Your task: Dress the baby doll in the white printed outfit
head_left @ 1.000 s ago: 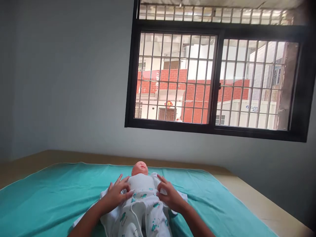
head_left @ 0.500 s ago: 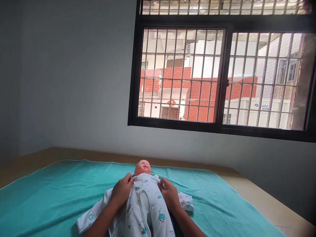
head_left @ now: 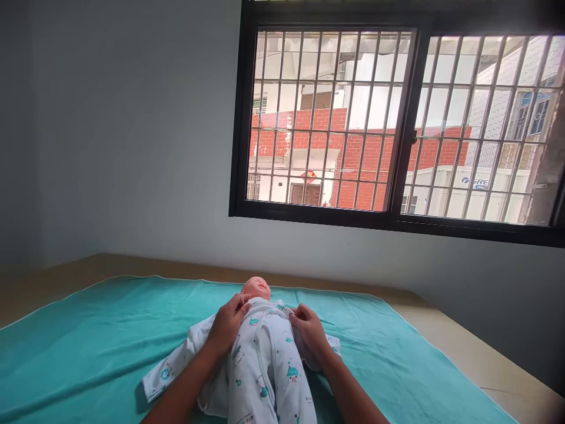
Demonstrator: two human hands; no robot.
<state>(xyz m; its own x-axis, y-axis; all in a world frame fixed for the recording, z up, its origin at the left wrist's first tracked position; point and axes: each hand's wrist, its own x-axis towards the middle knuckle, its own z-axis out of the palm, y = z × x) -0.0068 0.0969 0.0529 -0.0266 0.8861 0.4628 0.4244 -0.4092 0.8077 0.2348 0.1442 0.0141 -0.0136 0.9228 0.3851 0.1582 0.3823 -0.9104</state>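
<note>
A baby doll (head_left: 256, 288) lies on its back on a teal blanket (head_left: 97, 335), head toward the wall. It wears a white romper with small teal prints (head_left: 265, 365). My left hand (head_left: 228, 323) grips the romper cloth at the doll's left shoulder side, fingers curled. At the other shoulder my right hand (head_left: 309, 330) pinches the cloth with fingers bent. An empty sleeve (head_left: 170, 370) of the romper lies flat on the blanket to the left.
The blanket covers a low tan platform (head_left: 463, 353) whose bare edge shows at the right and back. A grey wall rises behind, with a black-framed barred window (head_left: 397, 123) above right.
Both hands slid up from the doll's belly to its shoulders and closed on the cloth. The romper front is now drawn over the chest. The camera tilted down slightly.
</note>
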